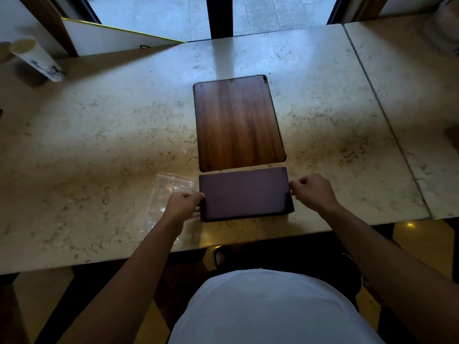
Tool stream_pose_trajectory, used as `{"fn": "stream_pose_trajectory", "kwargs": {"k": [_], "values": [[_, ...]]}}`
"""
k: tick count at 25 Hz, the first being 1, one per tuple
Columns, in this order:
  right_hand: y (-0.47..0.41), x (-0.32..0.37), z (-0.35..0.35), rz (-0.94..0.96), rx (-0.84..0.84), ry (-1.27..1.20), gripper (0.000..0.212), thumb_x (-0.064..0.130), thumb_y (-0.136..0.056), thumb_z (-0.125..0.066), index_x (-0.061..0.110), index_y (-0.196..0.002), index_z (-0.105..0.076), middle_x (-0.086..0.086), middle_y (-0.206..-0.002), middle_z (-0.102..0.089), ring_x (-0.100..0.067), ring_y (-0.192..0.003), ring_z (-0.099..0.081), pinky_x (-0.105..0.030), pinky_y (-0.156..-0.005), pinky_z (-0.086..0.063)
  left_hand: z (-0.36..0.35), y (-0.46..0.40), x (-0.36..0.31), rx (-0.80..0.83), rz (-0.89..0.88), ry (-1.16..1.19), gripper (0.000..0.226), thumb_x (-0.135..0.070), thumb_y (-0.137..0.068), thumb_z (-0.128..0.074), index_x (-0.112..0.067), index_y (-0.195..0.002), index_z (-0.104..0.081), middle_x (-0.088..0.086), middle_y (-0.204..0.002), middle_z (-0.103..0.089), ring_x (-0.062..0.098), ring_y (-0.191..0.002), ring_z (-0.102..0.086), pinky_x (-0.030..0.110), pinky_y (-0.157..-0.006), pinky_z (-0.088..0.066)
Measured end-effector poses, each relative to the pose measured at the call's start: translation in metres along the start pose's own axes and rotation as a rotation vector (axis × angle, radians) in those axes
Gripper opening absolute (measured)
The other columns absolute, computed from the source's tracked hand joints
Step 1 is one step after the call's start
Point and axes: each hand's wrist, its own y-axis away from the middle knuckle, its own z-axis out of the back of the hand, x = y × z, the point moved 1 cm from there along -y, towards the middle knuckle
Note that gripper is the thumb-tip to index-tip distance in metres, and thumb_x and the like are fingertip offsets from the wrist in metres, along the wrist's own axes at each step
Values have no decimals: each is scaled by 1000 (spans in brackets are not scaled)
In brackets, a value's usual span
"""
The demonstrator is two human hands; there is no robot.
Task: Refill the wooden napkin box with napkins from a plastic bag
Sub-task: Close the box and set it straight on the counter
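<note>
A dark, flat-topped rectangular box lies near the front edge of the marble table; its top face is plain and dark. My left hand grips its left end and my right hand grips its right end. A clear plastic zip bag with a red strip lies flat just left of the box, partly under my left wrist; I cannot tell what is inside it. A brown wooden panel lies flat on the table right behind the box.
A white cylindrical cup lies tilted at the far left. A white board with a yellow edge leans at the back left. A seam splits the tabletop on the right. Window glass runs behind.
</note>
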Motion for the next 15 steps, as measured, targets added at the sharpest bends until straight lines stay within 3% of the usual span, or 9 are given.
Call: {"fn": "stream_pose_trajectory", "kwargs": {"k": [2, 4, 6, 9, 12, 15], "values": [[-6, 0, 0, -250, 127, -307, 48, 49, -96, -55, 4, -97, -72, -14, -90, -74, -26, -78, -70, -45, -74, -59, -10, 0, -9, 51, 92, 7, 34, -36, -96, -62, -6, -112, -65, 10, -107, -69, 21, -88, -67, 29, -50, -55], [-9, 1, -2, -410, 307, -401, 60, 65, -96, -41, 13, -113, -65, -14, -105, -70, -30, -93, -69, -44, -77, -58, -15, 1, -20, 102, 172, -35, 58, -60, -95, -51, -11, -125, -58, 4, -105, -64, 21, -92, -63, 32, -59, -50], [-14, 4, -2, -459, 421, -405, 69, 73, -95, -30, 16, -117, -62, -18, -110, -67, -35, -98, -68, -44, -75, -57, -16, 0, -30, 167, 248, -97, 82, -79, -88, -35, -14, -135, -52, 11, -114, -62, 28, -100, -61, 37, -65, -49], [-24, 9, -1, -483, 474, -401, 78, 78, -92, -25, 14, -118, -61, -22, -109, -64, -38, -98, -65, -47, -77, -57, -15, -4, -45, 215, 310, -202, 106, -90, -80, -22, -10, -146, -42, 26, -128, -56, 41, -110, -59, 47, -74, -54], [-32, 14, -1, -510, 501, -393, 86, 81, -90, -24, 5, -112, -59, -27, -110, -65, -40, -102, -67, -52, -92, -56, -14, -6, -56, 236, 340, -214, 111, -92, -77, -19, -7, -145, -41, 29, -122, -55, 43, -97, -61, 50, -70, -58], [-34, 16, 1, -476, 503, -352, 89, 84, -87, -21, 6, -99, -60, -24, -105, -69, -35, -99, -68, -48, -90, -54, -13, -4, -61, 237, 342, -235, 106, -92, -77, -18, -8, -135, -44, 28, -122, -54, 43, -99, -60, 55, -75, -60]]}}
